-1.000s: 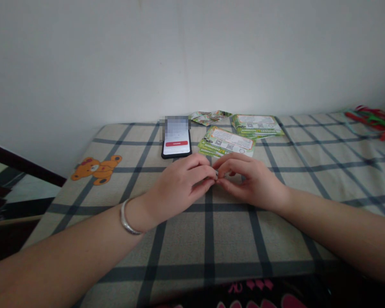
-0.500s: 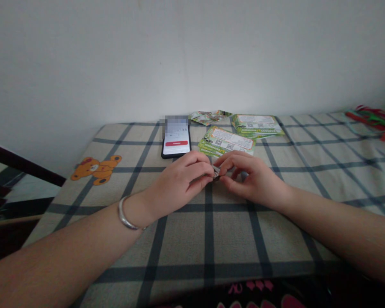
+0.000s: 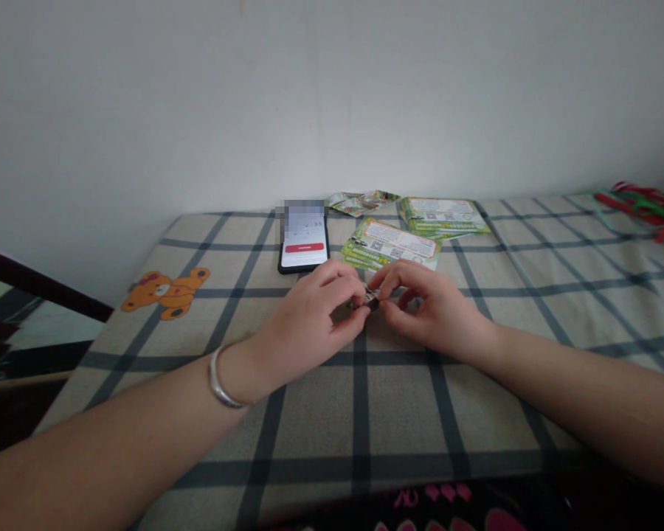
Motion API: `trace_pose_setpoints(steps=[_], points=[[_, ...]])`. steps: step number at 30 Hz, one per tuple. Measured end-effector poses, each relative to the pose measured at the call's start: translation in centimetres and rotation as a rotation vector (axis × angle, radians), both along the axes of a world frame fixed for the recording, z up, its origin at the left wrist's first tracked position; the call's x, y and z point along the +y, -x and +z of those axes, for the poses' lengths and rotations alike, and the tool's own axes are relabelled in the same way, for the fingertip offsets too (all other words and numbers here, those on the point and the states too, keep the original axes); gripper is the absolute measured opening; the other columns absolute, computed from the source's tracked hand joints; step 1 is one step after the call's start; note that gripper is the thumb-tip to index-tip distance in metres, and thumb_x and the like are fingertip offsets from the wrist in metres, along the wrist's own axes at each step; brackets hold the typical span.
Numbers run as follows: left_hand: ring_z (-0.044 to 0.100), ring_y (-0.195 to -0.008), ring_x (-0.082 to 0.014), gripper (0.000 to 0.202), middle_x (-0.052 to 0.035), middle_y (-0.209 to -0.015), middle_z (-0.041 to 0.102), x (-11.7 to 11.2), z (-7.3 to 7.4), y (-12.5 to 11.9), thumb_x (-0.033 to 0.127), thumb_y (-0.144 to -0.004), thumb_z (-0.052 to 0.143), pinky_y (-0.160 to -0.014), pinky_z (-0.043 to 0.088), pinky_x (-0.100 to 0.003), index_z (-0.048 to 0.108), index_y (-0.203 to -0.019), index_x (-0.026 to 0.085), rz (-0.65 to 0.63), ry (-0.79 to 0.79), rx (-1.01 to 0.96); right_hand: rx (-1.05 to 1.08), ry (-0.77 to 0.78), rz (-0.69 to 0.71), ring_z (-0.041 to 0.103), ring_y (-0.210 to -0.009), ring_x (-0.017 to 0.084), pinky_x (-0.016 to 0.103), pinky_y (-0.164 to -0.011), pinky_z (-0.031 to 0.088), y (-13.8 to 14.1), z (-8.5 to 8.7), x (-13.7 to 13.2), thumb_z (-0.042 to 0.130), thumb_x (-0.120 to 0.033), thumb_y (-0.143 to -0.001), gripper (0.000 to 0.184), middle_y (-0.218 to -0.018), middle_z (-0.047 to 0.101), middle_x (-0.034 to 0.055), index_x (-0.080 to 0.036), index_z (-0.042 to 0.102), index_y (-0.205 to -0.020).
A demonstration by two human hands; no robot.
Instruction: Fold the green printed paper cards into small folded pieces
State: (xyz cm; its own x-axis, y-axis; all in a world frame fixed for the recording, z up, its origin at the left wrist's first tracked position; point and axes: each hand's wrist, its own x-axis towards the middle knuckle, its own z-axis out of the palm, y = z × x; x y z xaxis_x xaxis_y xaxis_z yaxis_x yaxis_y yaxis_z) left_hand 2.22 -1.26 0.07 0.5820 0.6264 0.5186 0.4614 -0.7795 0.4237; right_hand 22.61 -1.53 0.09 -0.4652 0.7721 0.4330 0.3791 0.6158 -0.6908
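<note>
Between my fingertips is a small folded piece of paper (image 3: 372,297), dark and whitish, mostly hidden by the fingers. My left hand (image 3: 321,310), with a silver bangle at the wrist, pinches its left side between thumb and fingers. From the other side, my right hand (image 3: 429,302) pinches it with thumb and forefinger. Both hands are low over the checked tablecloth (image 3: 321,413). Just beyond them lies a small stack of green and white printed cards (image 3: 392,245).
A phone (image 3: 304,247) with a lit screen lies behind my left hand. Folded printed paper (image 3: 362,201) and a second card stack (image 3: 445,215) are near the wall. An orange bear cutout (image 3: 166,293) lies at left, red and green items (image 3: 650,210) at far right.
My left thumb and fingers have shifted on the small folded paper, and the gap between them is wider. The left wrist has moved slightly right. My right hand is almost unchanged.
</note>
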Motion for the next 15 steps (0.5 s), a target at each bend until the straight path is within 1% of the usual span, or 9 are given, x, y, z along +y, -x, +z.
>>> trace_pose_setpoints(steps=[4, 6, 8, 12, 15], points=[[0.054, -0.093, -0.0141, 0.016, -0.0016, -0.096, 0.054, 0.3, -0.4, 0.1, 0.007, -0.081, 0.057, -0.084, 0.046, -0.030, 0.048, -0.090, 0.018, 0.047, 0.040, -0.085, 0.055, 0.112, -0.038, 0.061, -0.084, 0.014, 0.026, -0.064, 0.049, 0.1, -0.1, 0.0, 0.056, -0.011, -0.076, 0.012, -0.095, 0.064, 0.0038, -0.020, 0.050, -0.082], [0.054, -0.091, -0.0139, 0.019, -0.0012, -0.095, 0.054, 0.4, -0.7, 0.1, 0.007, -0.080, 0.056, -0.082, 0.046, -0.030, 0.048, -0.093, 0.018, 0.063, 0.087, -0.126, 0.085, 0.165, -0.055, 0.061, -0.087, 0.016, 0.028, -0.066, 0.049, 0.1, -0.2, 0.0, 0.055, -0.013, -0.076, 0.013, -0.096, 0.063, 0.0039, -0.021, 0.048, -0.084], [0.055, -0.091, -0.0139, 0.021, -0.0014, -0.096, 0.055, 0.5, -0.9, 0.2, 0.007, -0.080, 0.056, -0.082, 0.047, -0.030, 0.048, -0.095, 0.019, 0.054, 0.146, -0.166, 0.124, 0.207, -0.057, 0.060, -0.089, 0.016, 0.029, -0.069, 0.049, 0.1, -0.3, 0.1, 0.056, -0.015, -0.076, 0.013, -0.097, 0.061, 0.0035, -0.021, 0.047, -0.085], [0.057, -0.092, -0.0147, 0.017, -0.0029, -0.099, 0.055, 0.9, -1.3, 0.2, 0.010, -0.082, 0.054, -0.084, 0.049, -0.033, 0.048, -0.095, 0.019, 0.016, 0.273, -0.235, 0.230, 0.301, 0.006, 0.059, -0.090, 0.015, 0.031, -0.073, 0.048, 0.1, -0.5, 0.4, 0.053, -0.016, -0.077, 0.011, -0.095, 0.059, 0.0018, -0.022, 0.046, -0.084], [0.058, -0.092, -0.0143, 0.015, -0.0028, -0.099, 0.055, 1.1, -1.5, 0.3, 0.011, -0.084, 0.052, -0.084, 0.049, -0.033, 0.047, -0.095, 0.019, -0.025, 0.359, -0.295, 0.290, 0.361, 0.050, 0.059, -0.090, 0.015, 0.031, -0.074, 0.048, 0.0, -0.7, 0.6, 0.051, -0.015, -0.076, 0.012, -0.096, 0.059, 0.0012, -0.022, 0.046, -0.084]])
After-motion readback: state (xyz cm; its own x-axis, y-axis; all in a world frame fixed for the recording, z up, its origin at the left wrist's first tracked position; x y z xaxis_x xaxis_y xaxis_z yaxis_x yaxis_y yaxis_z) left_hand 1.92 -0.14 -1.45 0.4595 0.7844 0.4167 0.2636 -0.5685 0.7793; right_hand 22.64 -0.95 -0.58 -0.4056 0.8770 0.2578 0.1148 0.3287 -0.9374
